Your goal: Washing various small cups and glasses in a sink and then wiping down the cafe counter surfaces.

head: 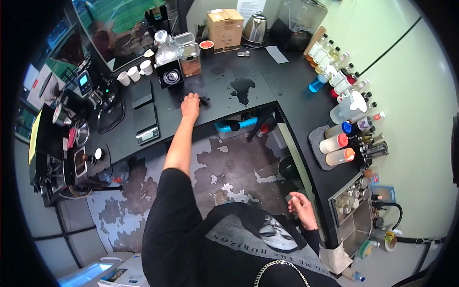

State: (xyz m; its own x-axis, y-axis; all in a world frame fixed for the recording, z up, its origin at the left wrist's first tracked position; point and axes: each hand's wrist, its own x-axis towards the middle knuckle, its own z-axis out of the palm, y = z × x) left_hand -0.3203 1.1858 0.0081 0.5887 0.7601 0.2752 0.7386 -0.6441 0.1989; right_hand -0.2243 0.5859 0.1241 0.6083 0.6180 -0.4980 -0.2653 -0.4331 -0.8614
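Observation:
My left hand (190, 106) reaches over the front of the black counter (215, 77), its fingers curled down near the surface. A small black object (204, 101) sticks out on the hand's right side; it looks gripped there, but what it is stays unclear. To the right of it lies a dark puddle of liquid (242, 89). Beyond the hand stands a black box-shaped device (170, 74) with a round metal front. Two flat black scales (145, 117) lie to its left. My right hand (302, 211) hangs low by the right counter's edge, fingers loosely apart, holding nothing visible.
Paper cups (134, 74), a clear canister (191, 64), a cardboard box (225, 30) and a steel kettle (255, 28) stand along the back. Syrup bottles (324, 57) and lidded jugs (333, 143) line the right wall, above a sink (351, 226). A coffee grinder (86, 84) stands left.

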